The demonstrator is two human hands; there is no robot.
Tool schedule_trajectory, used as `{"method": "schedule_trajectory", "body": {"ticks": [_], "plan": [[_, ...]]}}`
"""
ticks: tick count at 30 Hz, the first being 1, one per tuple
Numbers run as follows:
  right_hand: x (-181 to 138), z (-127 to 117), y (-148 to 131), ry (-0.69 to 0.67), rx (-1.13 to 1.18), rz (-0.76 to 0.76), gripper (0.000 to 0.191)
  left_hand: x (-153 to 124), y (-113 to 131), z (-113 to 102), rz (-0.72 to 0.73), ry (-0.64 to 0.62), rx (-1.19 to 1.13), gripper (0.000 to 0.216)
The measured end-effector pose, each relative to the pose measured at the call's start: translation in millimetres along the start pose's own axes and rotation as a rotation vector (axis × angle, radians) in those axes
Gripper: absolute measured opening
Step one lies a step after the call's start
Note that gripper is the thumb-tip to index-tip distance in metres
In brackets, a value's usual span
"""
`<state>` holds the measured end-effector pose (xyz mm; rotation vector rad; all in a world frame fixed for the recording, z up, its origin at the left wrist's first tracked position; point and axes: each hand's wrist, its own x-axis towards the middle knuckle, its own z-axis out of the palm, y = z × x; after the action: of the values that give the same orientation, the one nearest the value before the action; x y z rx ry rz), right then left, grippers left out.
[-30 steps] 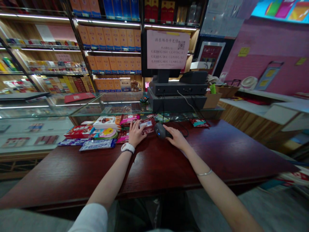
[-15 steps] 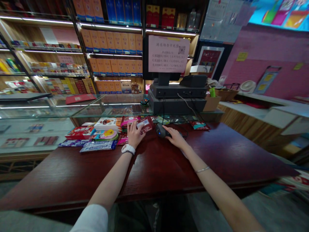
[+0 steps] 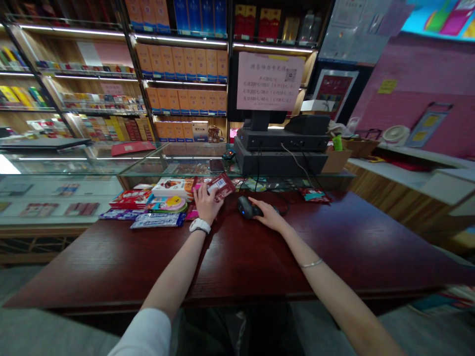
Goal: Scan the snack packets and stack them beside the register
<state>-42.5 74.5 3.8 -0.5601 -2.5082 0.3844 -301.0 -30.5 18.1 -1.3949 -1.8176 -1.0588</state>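
A dark red snack packet [image 3: 226, 185] is pinched in my left hand [image 3: 207, 203], its pale barcode label facing up toward me. My right hand [image 3: 269, 215] is wrapped round a black barcode scanner [image 3: 245, 207], low over the dark red table, with a small blue light on its head. The scanner's head points left, toward the packet, a short gap apart. Just left of my left hand lies a pile of snacks: a white box [image 3: 172, 187], a red box [image 3: 131, 199], a packet with a yellow figure [image 3: 168, 203] and blue-and-white wrapped bars [image 3: 158, 220]. My left hand partly hides pink packets.
Behind the table [image 3: 237, 272] runs a glass display counter [image 3: 178, 160] carrying a black till with a monitor and paper sign [image 3: 269, 81]. Cables hang down from it. Another red packet [image 3: 314, 195] lies at the table's back right. Lit shelves [image 3: 181, 84] of boxes stand behind.
The view has turned slightly left, so the background sits further right. The packet is tilted up a little more in my left hand. The scanner has come slightly nearer to me.
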Motion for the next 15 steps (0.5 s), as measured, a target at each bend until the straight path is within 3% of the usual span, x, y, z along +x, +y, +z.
{"method": "schedule_trajectory", "body": {"ticks": [8,11,15], "plan": [[-1.6,0.8,-0.5,-0.015,0.023,0.002,0.076,0.1,2.9,-3.2,0.036,-0.005,-0.001,0.035],[-2.2,0.9,-1.8,0.065,0.058,-0.013,0.077,2.1,7.3,-8.1,0.071,-0.015,-0.029,0.035],[-1.0,-3.3,-9.8,0.238,0.068,0.008,0.062,3.2,15.8,-13.7,0.163,-0.032,-0.081,0.034]]}}
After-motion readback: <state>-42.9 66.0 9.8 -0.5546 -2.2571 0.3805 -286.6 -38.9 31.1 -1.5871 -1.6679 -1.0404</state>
